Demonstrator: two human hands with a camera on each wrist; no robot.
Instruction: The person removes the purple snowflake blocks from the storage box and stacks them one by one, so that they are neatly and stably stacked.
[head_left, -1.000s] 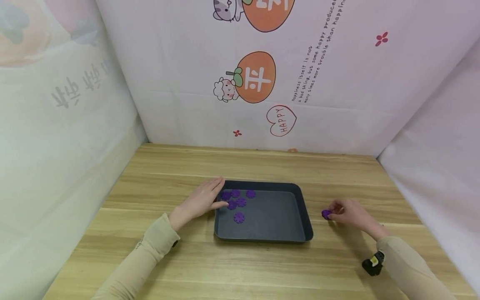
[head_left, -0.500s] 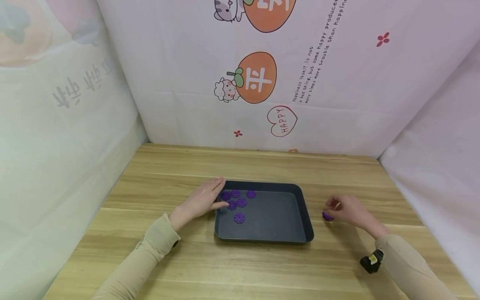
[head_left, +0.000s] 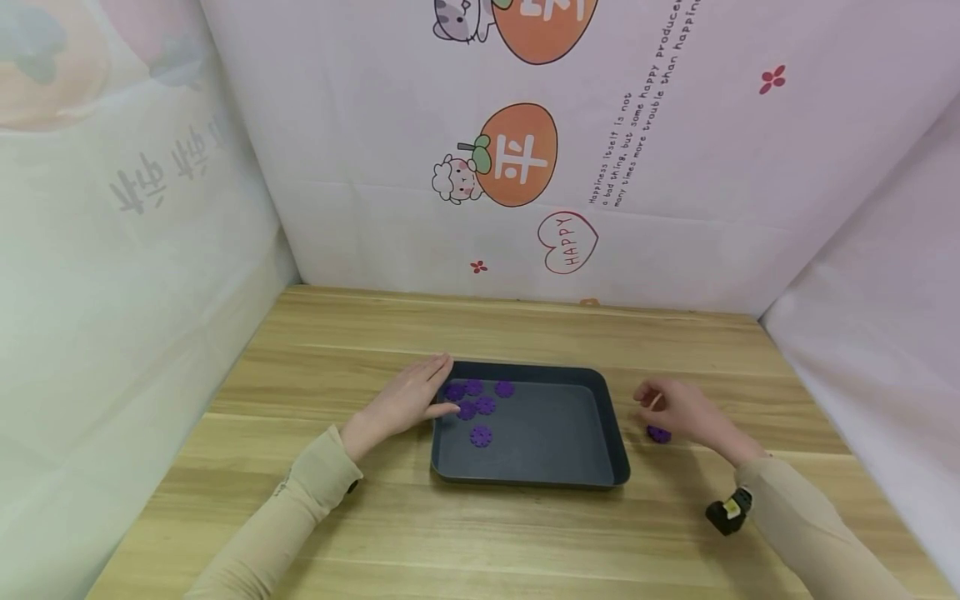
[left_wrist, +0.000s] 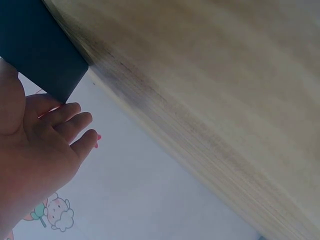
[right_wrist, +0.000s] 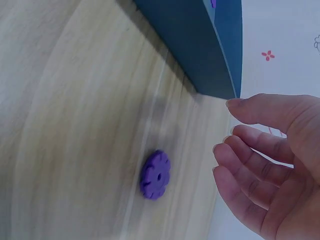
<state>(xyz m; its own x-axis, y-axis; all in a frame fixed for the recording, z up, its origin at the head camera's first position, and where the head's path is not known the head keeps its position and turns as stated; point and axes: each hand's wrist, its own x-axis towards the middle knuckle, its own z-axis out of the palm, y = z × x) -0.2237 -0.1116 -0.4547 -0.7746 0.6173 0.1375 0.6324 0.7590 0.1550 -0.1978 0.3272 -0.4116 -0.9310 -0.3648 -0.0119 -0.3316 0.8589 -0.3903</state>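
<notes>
My left hand rests on the left rim of a dark grey tray, fingers fairly straight at the far corner and thumb reaching over the rim. In the left wrist view, the fingers of this hand are by the tray corner. Several purple notched discs lie inside the tray, mostly towards its left end. One more purple notched disc, with a hole in its middle, is on the table to the right of the tray. Above it, my right hand hovers with loosely bent fingers, holding nothing.
The wooden table runs back to a printed white cloth. Cloth panels also hang at left and right. On the right wrist sits a small black camera.
My right hand has let go of the purple notched disc, which stays on the table, and has moved slightly left towards the tray. My left hand and the tray have kept their places.
</notes>
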